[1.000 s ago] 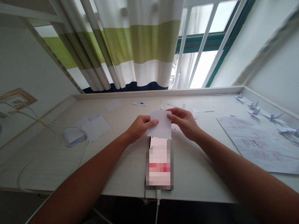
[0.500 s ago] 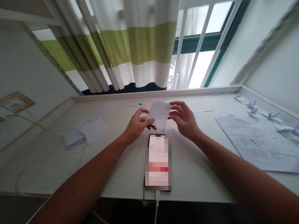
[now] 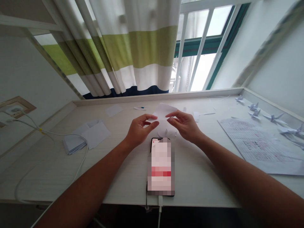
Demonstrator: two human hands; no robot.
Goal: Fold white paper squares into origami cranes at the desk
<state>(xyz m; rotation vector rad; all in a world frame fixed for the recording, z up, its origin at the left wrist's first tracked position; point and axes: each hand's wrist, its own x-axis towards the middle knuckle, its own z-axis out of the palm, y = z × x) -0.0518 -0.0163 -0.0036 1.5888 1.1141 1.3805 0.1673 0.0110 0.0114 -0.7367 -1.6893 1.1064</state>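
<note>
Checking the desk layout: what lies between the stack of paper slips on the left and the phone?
In the head view, only bare desk separates the paper stack and phone; the left forearm crosses above it.

1 head view, forward-down, close over desk (image 3: 118,177).

Just below the left hand (image 3: 140,130) and right hand (image 3: 184,126) a phone (image 3: 161,166) blocks the near desk (image 3: 118,177). Left of the left hand lie a paper stack (image 3: 83,137) and cable (image 3: 80,161); right of the right hand, a printed sheet (image 3: 258,145) and paper cranes (image 3: 273,117). Bare desk between gives passage
</note>
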